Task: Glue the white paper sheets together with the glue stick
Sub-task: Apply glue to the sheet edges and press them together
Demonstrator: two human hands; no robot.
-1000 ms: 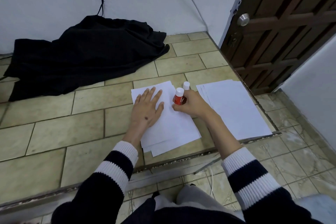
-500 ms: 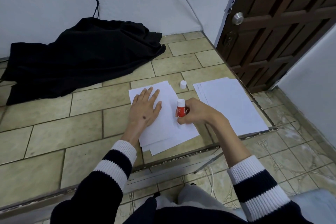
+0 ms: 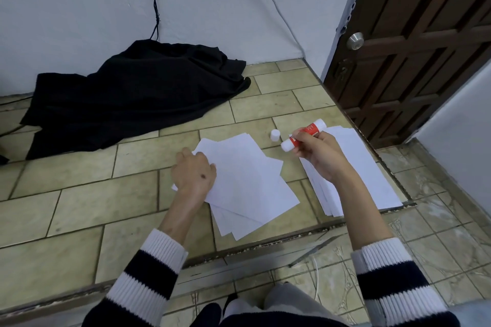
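A fanned pile of white paper sheets (image 3: pixel 247 186) lies on the tiled floor in front of me. My left hand (image 3: pixel 194 172) rests at its left edge with fingers curled around the edge of the top sheet. My right hand (image 3: pixel 316 154) is raised above the floor and holds the red and white glue stick (image 3: pixel 303 135) tilted nearly flat, its ends sticking out either side of my fingers. The white cap (image 3: pixel 275 135) stands on the floor just left of the stick. A second stack of white sheets (image 3: pixel 364 167) lies to the right, partly under my right forearm.
A crumpled black cloth (image 3: pixel 132 95) lies on the floor at the back left, with cables running up the white wall. A brown wooden door (image 3: pixel 414 42) stands at the right. A metal floor strip (image 3: pixel 252 260) and a step edge run across near my knees.
My right hand has lifted the glue stick off the sheet and tipped it sideways, moving right. My left hand went from flat on the paper to curled at the sheet's left edge.
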